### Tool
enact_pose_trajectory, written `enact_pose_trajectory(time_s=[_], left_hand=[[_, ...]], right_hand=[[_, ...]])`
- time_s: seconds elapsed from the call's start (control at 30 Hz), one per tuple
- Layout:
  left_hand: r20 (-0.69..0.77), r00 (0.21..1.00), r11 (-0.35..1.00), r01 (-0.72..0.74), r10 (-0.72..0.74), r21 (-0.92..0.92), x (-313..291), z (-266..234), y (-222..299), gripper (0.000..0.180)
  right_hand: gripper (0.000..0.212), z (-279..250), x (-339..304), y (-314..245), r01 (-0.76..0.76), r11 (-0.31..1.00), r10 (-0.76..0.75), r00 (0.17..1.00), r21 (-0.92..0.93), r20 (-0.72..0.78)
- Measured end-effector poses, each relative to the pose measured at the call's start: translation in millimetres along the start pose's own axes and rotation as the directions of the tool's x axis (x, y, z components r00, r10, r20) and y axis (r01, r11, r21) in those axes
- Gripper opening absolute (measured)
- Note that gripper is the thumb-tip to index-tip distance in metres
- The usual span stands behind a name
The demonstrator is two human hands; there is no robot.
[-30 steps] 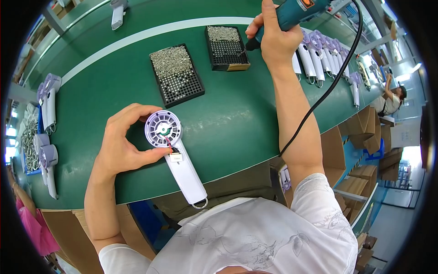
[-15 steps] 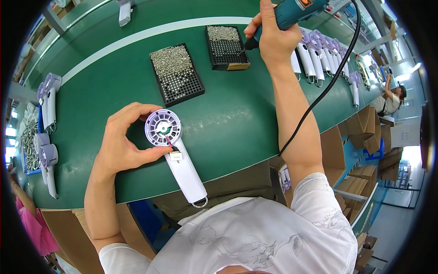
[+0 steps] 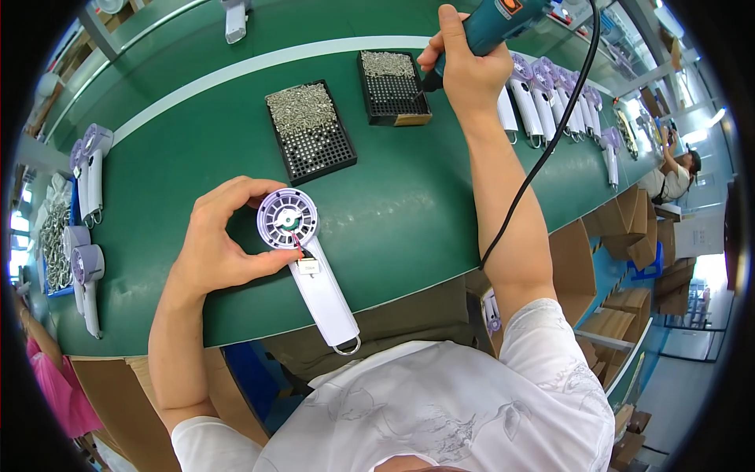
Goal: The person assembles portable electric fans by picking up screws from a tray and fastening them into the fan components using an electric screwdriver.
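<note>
My left hand [image 3: 214, 240] grips a white handheld fan [image 3: 324, 303] by its round purple head, thumb on one side and fingers on the other. The fan lies at the table's near edge, its wire loop toward me. Its head is uncovered, showing a slotted ring, thin wires and a small white connector [image 3: 309, 266]. My right hand [image 3: 476, 82] is closed around a teal electric screwdriver [image 3: 497, 30]. The driver's dark tip points down over the farther black screw tray [image 3: 395, 120]; I cannot tell whether a screw is on it. A second screw tray [image 3: 325, 171] sits nearer, left of it.
The screwdriver's black cord [image 3: 543, 169] hangs across my right forearm. Several white-and-purple fans [image 3: 528, 110] stand in a row at the right. More fans [image 3: 92, 185] lie at the left, beside a blue bin [image 3: 61, 293] of metal loops. Cardboard boxes [image 3: 572, 263] are below the right edge.
The whole view has shifted slightly, carrying the trays and fans right and down in the picture. Both hands keep their holds, and the screwdriver tip stays over the farther tray.
</note>
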State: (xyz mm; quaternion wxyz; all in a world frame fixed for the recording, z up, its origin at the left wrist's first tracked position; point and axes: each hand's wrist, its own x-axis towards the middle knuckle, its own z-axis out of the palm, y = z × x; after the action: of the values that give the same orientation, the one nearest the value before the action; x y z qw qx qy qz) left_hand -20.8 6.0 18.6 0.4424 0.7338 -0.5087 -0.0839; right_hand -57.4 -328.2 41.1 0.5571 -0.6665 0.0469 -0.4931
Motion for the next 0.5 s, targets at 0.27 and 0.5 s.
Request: enact_pose_trajectory(time_s=[0.27, 0.5], left_hand=[[-0.035, 0.999, 0.999, -0.023, 0.022, -0.033, -2, 9, 6, 0.06], [-0.067, 0.998, 1.0, 0.009, -0.01, -0.024, -10, 12, 1, 0.064]], right_hand=[[0.025, -4, 0, -16, 0.067, 0.989, -0.061, 0.997, 0.134, -0.045], [0.024, 21, -25, -65, 0.08, 0.918, -0.067, 0.997, 0.389, -0.047]])
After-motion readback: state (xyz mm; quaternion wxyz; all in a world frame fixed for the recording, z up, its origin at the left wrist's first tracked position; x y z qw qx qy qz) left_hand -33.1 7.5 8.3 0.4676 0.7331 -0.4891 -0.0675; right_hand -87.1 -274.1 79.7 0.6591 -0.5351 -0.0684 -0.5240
